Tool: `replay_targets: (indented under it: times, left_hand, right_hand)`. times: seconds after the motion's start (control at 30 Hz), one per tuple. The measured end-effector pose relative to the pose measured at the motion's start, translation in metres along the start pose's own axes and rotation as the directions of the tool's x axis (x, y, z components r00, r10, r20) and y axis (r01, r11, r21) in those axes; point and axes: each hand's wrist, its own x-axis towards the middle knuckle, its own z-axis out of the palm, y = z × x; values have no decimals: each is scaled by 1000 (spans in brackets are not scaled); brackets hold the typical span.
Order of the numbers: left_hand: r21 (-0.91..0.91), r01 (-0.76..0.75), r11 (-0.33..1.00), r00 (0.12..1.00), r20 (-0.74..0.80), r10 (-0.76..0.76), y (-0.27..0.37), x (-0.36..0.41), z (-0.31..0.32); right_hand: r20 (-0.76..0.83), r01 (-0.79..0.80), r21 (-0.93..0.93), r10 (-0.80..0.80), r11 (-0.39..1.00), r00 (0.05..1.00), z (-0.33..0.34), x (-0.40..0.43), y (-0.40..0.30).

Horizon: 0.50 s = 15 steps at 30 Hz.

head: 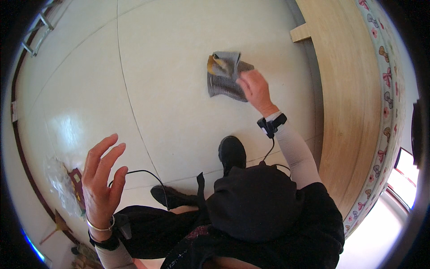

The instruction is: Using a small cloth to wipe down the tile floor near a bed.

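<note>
A grey cloth point(226, 85) with a yellowish-brown patch lies partly folded on the pale tiled floor point(174, 101). At its right edge is my right hand point(256, 88), fingers bent and slightly blurred, pinching a raised part of the fabric. My left hand point(102, 178) is held up at the lower left, fingers apart, with nothing in it. Black straps circle both wrists, and a bangle sits on the left one. Below the cloth are my black shoes point(232, 151).
A light wooden bed frame point(349, 101) with a patterned mattress edge point(387, 77) runs along the right. Clear plastic bags point(62, 185) and a dark red packet point(78, 185) lie at the left. A metal frame point(40, 32) stands at the upper left. Black cables hang near both arms.
</note>
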Motion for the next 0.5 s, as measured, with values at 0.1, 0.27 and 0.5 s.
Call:
replay_targets:
  times: [0.1,0.27,0.5]
  left_hand:
    - [-8,-2,1000,1000,4,2,-2,1,2]
    - [15,9,1000,1000,9,-9,-3,-1,1]
    - [-8,5,1000,1000,1,-5,3,1,0]
  right_hand:
    - [295,203,-47,-180,978,938,12,-29,10]
    - [320,-58,-15,60,998,945,17,-32,6]
    - [39,4,-383,12,924,999,36,27,40]
